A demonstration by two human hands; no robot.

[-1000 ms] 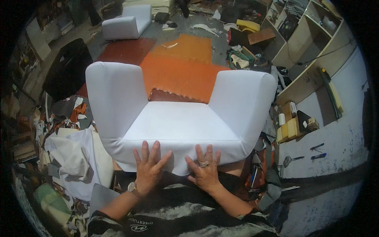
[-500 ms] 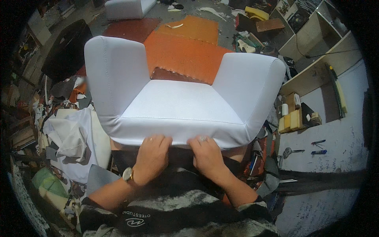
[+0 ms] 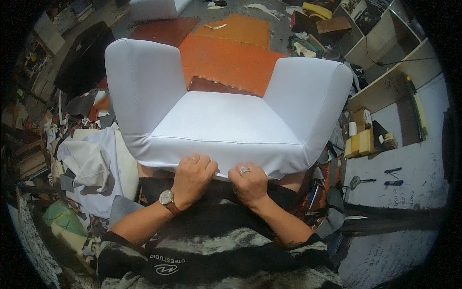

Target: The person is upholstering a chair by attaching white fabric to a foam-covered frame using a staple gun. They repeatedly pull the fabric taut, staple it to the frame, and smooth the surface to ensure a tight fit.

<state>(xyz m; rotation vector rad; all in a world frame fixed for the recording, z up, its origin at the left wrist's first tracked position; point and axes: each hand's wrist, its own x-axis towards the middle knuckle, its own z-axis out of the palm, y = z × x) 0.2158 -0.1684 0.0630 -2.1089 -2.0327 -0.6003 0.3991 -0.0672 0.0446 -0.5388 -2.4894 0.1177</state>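
Observation:
A white upholstered seat (image 3: 225, 118) with two upright padded arms stands in front of me, its near edge toward my body. Both hands grip the loose edge of its white cover (image 3: 221, 159) along the front. My left hand (image 3: 194, 176), with a watch on the wrist, is closed on the cover left of the middle. Close beside it, my right hand (image 3: 248, 183), wearing a ring, is closed on the same edge. A short strip of the edge shows between them. My fingertips are hidden under the fabric, and puckers run along the front face.
Orange sheets (image 3: 231, 60) lie on the floor beyond the seat. At left is a heap of white fabric (image 3: 91, 164) among scraps. On the right, a white work surface (image 3: 414, 178) carries yellow blocks (image 3: 360, 143), pens (image 3: 393, 183) and a small metal tool (image 3: 358, 181).
Both hands have curled tighter on the cover's front edge and pulled it, raising a fold between them. My left wrist has turned, showing the watch face. The view has shifted slightly.

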